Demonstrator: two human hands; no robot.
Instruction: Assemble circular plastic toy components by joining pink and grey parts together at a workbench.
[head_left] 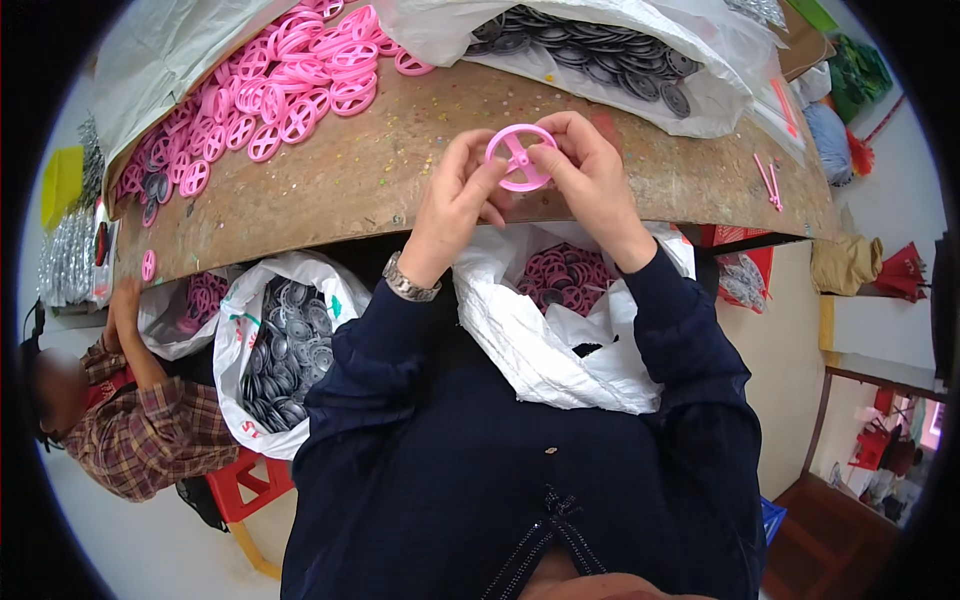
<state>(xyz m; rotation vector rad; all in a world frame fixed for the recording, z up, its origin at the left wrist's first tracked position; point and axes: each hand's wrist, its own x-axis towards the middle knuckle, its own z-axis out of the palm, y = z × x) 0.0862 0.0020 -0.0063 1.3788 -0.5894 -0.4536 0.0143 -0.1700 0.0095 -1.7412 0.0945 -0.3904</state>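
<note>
A pink spoked plastic wheel [520, 185] is held up over the near edge of the wooden table. My left hand [455, 195] grips its left rim, thumb toward the wheel. On the right side my right hand [592, 185] pinches the same wheel, with its thumb near the hub. Whether a small part sits under the fingers cannot be seen. Below my hands, a white sack [500, 325] in front of me holds pink wheels with dark centres [568, 277].
Pink wheels [300, 75] are heaped at the table's far left; grey discs [600, 60] lie in a white bag behind. Thin pink rods [769, 182] lie at right. A sack of grey discs [288, 350] stands left, beside a seated person in a plaid shirt [150, 440].
</note>
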